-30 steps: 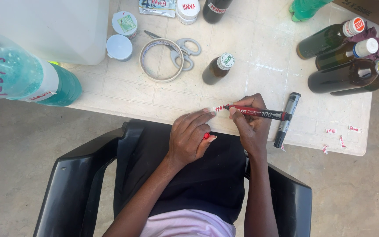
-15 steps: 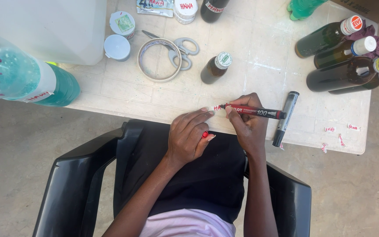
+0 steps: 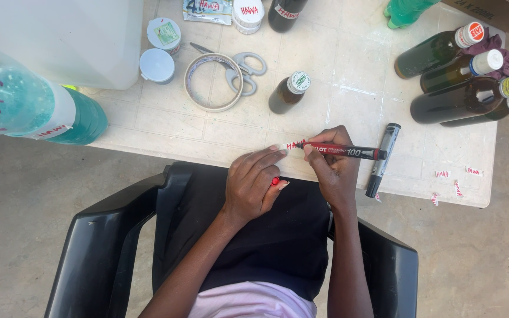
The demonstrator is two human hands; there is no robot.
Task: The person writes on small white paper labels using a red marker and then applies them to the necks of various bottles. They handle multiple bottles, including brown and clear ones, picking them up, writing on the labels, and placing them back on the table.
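My right hand (image 3: 336, 171) grips a red marker (image 3: 343, 152), its tip resting on a small white strip of tape (image 3: 293, 145) with red writing at the near edge of the white table (image 3: 349, 70). My left hand (image 3: 254, 182) presses fingertips on the left end of that strip and keeps the red marker cap (image 3: 276, 181) tucked in its fingers. A black marker (image 3: 383, 159) lies just right of my right hand.
A tape roll (image 3: 213, 81), scissors (image 3: 244, 69) and a small dark bottle (image 3: 288, 92) sit farther back. Several dark bottles (image 3: 460, 100) lie at the right; a big teal bottle (image 3: 36, 112) and white container (image 3: 60, 35) at the left. Labelled strips (image 3: 455, 176) stick near the right edge. I sit in a black chair (image 3: 113, 247).
Both hands stay on the tape strip; the marker tip has shifted slightly along it while writing. The view has drifted a little.
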